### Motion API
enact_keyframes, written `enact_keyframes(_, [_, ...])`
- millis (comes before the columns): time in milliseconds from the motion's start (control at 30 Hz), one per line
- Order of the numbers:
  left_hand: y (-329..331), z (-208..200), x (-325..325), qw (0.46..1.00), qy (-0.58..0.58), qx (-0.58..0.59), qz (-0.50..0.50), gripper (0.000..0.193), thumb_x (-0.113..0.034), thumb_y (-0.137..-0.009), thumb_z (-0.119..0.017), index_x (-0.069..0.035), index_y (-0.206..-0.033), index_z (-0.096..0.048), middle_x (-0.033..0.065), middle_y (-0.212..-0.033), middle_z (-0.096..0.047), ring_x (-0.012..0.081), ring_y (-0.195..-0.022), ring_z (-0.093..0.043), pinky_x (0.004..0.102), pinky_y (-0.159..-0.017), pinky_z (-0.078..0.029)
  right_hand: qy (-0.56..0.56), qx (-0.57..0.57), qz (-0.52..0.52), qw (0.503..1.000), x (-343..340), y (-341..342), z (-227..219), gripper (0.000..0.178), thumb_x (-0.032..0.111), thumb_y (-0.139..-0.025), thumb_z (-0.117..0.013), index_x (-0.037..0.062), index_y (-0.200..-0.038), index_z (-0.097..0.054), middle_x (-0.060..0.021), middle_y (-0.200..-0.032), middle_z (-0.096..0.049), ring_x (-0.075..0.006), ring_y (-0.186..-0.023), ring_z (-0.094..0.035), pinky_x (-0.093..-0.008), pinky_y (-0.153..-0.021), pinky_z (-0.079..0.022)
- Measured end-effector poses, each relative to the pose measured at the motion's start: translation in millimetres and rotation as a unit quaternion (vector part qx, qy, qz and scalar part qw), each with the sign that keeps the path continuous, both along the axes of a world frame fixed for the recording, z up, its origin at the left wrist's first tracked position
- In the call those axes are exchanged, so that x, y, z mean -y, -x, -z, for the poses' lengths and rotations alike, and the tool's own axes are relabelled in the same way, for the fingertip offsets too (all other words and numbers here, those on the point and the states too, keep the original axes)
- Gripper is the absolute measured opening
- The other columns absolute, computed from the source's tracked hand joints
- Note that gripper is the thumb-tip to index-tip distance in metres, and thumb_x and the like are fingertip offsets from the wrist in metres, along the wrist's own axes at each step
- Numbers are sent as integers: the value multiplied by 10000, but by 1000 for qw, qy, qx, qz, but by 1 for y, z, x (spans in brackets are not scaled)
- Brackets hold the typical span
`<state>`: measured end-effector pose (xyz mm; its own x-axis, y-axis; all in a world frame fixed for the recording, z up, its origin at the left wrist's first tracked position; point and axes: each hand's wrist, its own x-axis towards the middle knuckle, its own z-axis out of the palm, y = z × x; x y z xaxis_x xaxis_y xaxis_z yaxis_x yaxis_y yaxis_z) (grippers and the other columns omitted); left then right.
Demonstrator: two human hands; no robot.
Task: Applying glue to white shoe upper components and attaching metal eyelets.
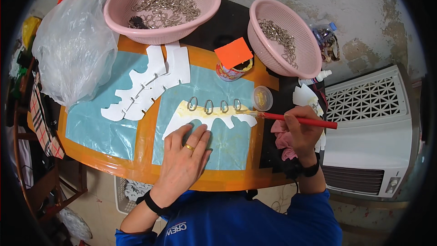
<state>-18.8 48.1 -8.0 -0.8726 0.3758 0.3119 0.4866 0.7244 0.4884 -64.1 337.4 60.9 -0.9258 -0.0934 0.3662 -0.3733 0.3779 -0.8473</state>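
Observation:
A white cut piece (pixel 176 122) with a notched lower edge lies on the blue sheet, its upper strip smeared with something yellowish. Several oval metal rings (pixel 208 106) sit along that strip. My left hand (pixel 184 155) rests on the piece's lower edge with fingers stretched out, a gold-coloured ring on one. Between the fingers of my right hand (pixel 304 134) is a paintbrush (pixel 318 123) with a red handle, its bristles at the strip's right end. Just above the bristles stands a small clear cup (pixel 262 99) holding yellowish stuff.
Two pink baskets (pixel 214 0) (pixel 314 64) hold metal rings at the back. An orange card (pixel 234 53) covers part of a tin (pixel 227 74). More white pieces (pixel 159 82) lie left, beside a plastic bag (pixel 73 45). A pink cloth (pixel 283 141) is near my right hand.

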Motion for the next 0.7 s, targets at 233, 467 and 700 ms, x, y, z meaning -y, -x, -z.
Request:
enact_keyframes(233, [-1, 0, 0, 1000, -8, 13, 0, 528, -108, -834, -777, -40, -1329, -609, 79, -1403, -572, 346, -1281, -494, 468, -1052, -397, -26, -2, 3, 1000, -4, -3, -2, 9, -23, -953, -679, -15, -955, -676, -65, -751, -683, -81, -591, -646, -198, -516, -478])
enact_keyframes(467, [-1, 1, 0, 1000, -7, 11, 0, 527, -103, -833, -779, -39, -1327, -611, 80, -1405, -572, 345, -1279, -495, 466, -1047, -402, -174, -48, -23, 983, -5, -6, -14, 57, 19, -896, -754, 33, -916, -702, -65, -748, -696, -138, -605, -660, -268, -539, -483])
enact_keyframes(700, [-1, -1, 0, 1000, 7, -7, -1, 442, -154, -884, -745, -17, -1291, -640, 93, -1378, -584, 342, -1259, -517, 460, -1025, -432, -262, -172, -126, 941, -1, -4, -19, 238, 17, -758, -824, 44, -945, -680, -100, -790, -670, -280, -660, -650, -371, -607, -520])
